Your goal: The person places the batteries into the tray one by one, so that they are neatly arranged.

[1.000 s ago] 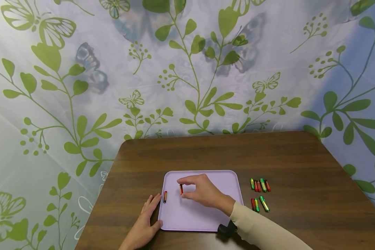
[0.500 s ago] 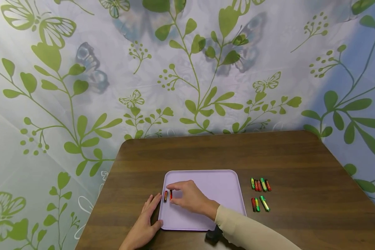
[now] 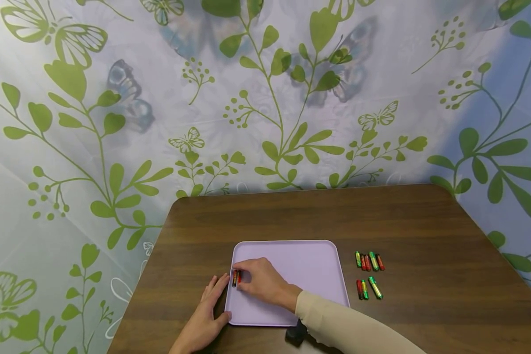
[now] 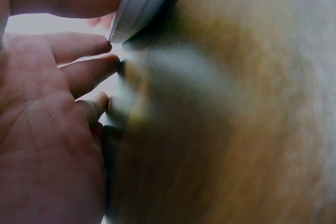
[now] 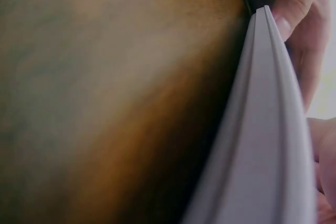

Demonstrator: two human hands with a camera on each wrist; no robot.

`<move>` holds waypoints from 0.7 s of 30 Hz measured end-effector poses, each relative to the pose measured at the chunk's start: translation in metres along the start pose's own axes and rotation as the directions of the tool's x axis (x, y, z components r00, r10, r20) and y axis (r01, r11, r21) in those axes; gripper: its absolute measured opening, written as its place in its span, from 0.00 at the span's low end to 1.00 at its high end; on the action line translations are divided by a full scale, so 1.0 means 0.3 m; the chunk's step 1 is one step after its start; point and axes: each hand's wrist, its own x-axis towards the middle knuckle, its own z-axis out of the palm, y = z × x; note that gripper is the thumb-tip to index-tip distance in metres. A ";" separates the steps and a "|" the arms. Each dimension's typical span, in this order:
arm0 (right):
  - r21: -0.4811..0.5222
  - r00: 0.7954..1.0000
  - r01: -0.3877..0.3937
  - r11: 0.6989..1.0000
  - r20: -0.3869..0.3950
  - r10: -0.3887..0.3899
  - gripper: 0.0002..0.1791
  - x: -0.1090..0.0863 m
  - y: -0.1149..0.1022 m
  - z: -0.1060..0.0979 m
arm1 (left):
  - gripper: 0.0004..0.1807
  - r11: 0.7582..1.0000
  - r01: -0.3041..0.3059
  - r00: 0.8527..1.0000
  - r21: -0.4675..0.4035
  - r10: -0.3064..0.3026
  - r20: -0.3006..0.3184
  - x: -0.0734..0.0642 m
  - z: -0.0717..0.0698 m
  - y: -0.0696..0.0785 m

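Note:
In the head view, my right hand point(image 3: 265, 282) is over the left side of a lilac tray point(image 3: 301, 275). Its thumb and fingertips pinch a red and black battery point(image 3: 239, 278) by the two ends. Right beside that one, another red and black battery point(image 3: 234, 279) lies along the tray's left rim. My left hand point(image 3: 207, 312) rests on the table with its fingers extended, fingertips and thumb at the tray's left edge. The left wrist view shows this hand point(image 4: 58, 98) beside the tray's raised edge point(image 4: 144, 6).
Right of the tray, two rows of red and green batteries lie on the brown wooden table point(image 3: 425, 236); a green and gold battery point(image 3: 375, 288) sits in the nearer row. A black wrist device point(image 3: 295, 334) hangs beneath my right sleeve point(image 3: 349, 319). Patterned cloth point(image 3: 265, 98) hangs behind the table.
My right hand has moved left across the tray with the pinched battery, bringing it down beside the one at the left rim. The left hand has stayed in place.

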 end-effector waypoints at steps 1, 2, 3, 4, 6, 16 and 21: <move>-0.005 1.000 0.000 1.000 0.002 0.000 0.25 0.001 -0.001 0.002 | 0.48 1.000 0.003 1.000 0.000 -0.003 0.002 0.000 0.000 -0.001; -0.010 1.000 -0.001 1.000 0.004 0.001 0.25 0.002 -0.002 0.004 | 0.48 1.000 0.003 1.000 0.002 -0.003 0.003 0.000 0.000 -0.002; -0.012 1.000 -0.003 1.000 0.006 0.003 0.25 0.003 -0.004 0.005 | 0.48 1.000 0.001 1.000 0.004 -0.001 0.003 0.001 0.000 -0.002; -0.019 1.000 -0.005 1.000 0.009 0.005 0.25 0.005 -0.005 0.007 | 0.48 1.000 0.002 1.000 0.008 -0.002 0.002 0.002 0.000 -0.004; -0.033 1.000 -0.009 0.999 0.012 0.009 0.26 0.007 -0.007 0.010 | 0.48 1.000 0.000 1.000 0.015 0.000 0.002 0.003 0.001 -0.006; -0.079 1.000 -0.002 0.997 0.009 0.003 0.26 0.014 -0.021 0.010 | 0.48 1.000 -0.011 1.000 0.013 0.012 -0.013 0.003 0.002 -0.013; -0.078 0.999 0.032 0.996 0.001 -0.032 0.26 0.006 -0.021 -0.002 | 0.48 1.000 -0.025 1.000 0.012 0.025 -0.014 0.000 0.001 -0.007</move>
